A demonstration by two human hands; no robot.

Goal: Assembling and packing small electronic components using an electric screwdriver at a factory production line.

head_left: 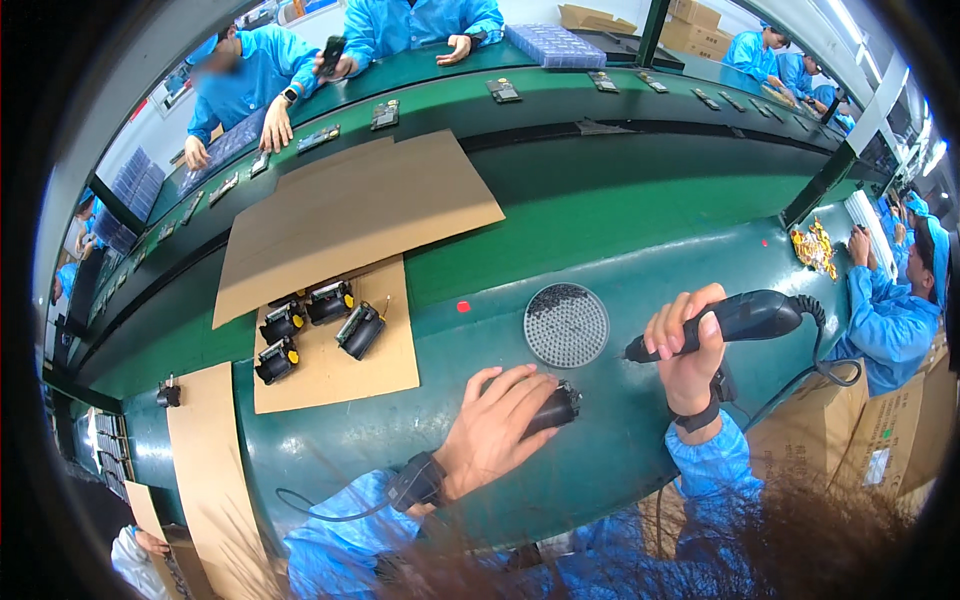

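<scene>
My left hand (492, 430) is wrapped over a black cylindrical housing (562, 405) on the green bench. Its far end shows some small parts, while the palm hides the rest. In my right hand (690, 372) is a black electric screwdriver (755, 316), held level with its tip pointing left. A coiled cord runs from the screwdriver's right end. Between and beyond the hands lies a round grey dimpled tray (588, 345) with tiny dark screws heaped at its far side. The screwdriver tip is apart from both tray and housing.
Several black housings with yellow ends (330, 302) sit on a cardboard sheet (370, 382) at left, partly under a larger sheet (360, 225). Circuit boards (385, 114) line the conveyor (440, 105). Co-workers in blue work across it and at right, near small golden parts (815, 248).
</scene>
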